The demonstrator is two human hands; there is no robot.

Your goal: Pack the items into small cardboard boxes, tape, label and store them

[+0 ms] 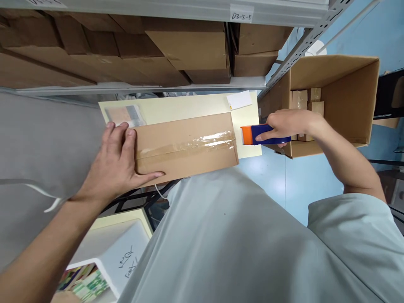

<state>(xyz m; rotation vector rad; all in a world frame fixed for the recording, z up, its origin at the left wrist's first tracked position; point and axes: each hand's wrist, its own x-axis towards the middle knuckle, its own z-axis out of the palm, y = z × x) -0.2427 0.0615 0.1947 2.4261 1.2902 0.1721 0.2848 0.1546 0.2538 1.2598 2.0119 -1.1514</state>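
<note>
A long, narrow cardboard box (183,147) lies on a pale yellow board (189,107), with clear tape along its upper face. My left hand (116,164) holds the box's left end, thumb over the near edge and fingers against the far left corner. Just beyond the box's right end, my right hand (280,126) grips a blue handheld tool with an orange head (257,134). The orange end points toward the box, with a small gap between them. What kind of tool it is, I cannot make out.
Brown cartons (189,46) fill the metal shelf (176,10) beyond the board. At right stands a large open carton (344,97) with several small boxes inside. A plastic packet (124,115) and a white label (239,100) lie on the board. A white bin (123,252) is at lower left.
</note>
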